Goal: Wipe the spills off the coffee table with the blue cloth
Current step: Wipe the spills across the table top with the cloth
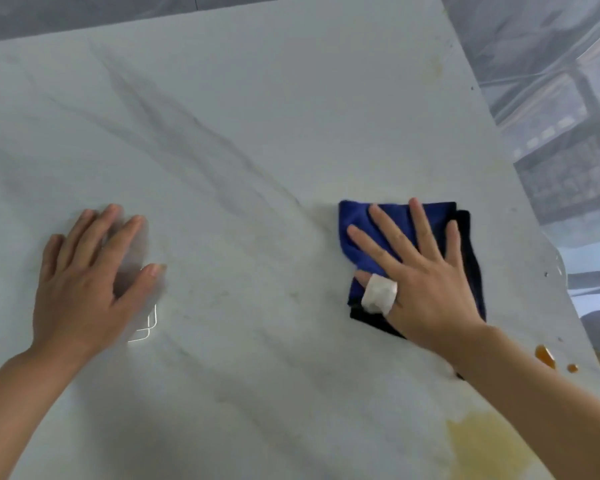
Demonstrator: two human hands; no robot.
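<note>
Blue cloth [395,230] is pressed flat by right hand [426,282] on marble coffee table [257,116]; left hand [87,282] is laid flat, fingers straight; yellowish spill [482,448] seen near edge, possibly juice; glossy grey floor [551,64] beyond.

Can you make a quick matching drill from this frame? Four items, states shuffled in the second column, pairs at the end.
Column A
1. blue cloth
2. left hand
3. amber drops
4. pale yellow smear

Column B
a. flat on bare tabletop, holding nothing
b. near the table's right edge, beside the right forearm
c. folded, pressed under the right hand
d. spread at the near edge, partly behind the right forearm

Pairs: 1-c, 2-a, 3-b, 4-d
</note>
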